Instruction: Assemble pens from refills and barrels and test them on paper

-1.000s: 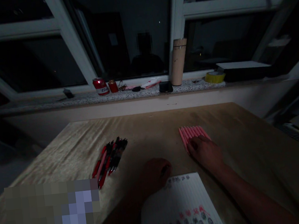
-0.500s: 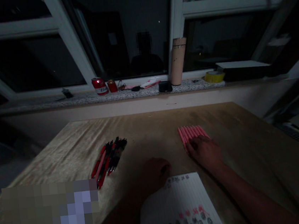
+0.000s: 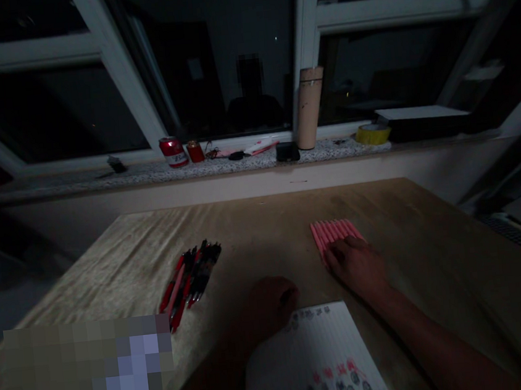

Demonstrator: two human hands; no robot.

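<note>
With twelve o'clock toward the window and the middle of the table (image 3: pixel 263 216) as the hub, the row of pink pens (image 3: pixel 335 230) lies at two o'clock, its members side by side, the near ends covered by the right hand (image 3: pixel 360 265). That hand rests palm down, thumb and forefinger curled toward each other at the row's near left corner. In this dim light they could be pinching the outermost pen or only touching it; I cannot tell which. The left hand (image 3: pixel 269 306) sits near the hub in a loose curl, just over the top left edge of the lined paper (image 3: pixel 299 343), which reaches down toward six o'clock. A dark hollow shows inside its fingers, and whether they close on anything cannot be told.

The step in hand looks like steadying the row. Any move from here would call for light fingertips, since pens laid this close could roll apart if nudged sideways. The mixed bunch of red and black pens (image 3: pixel 190 283), at ten o'clock, is well apart from both hands.

Against the frame half a second ago, almost nothing differs: both hands keep their places and shapes, and the pink row has not visibly moved. The whole view sits a hair lower, as if the head had tipped slightly.
</note>
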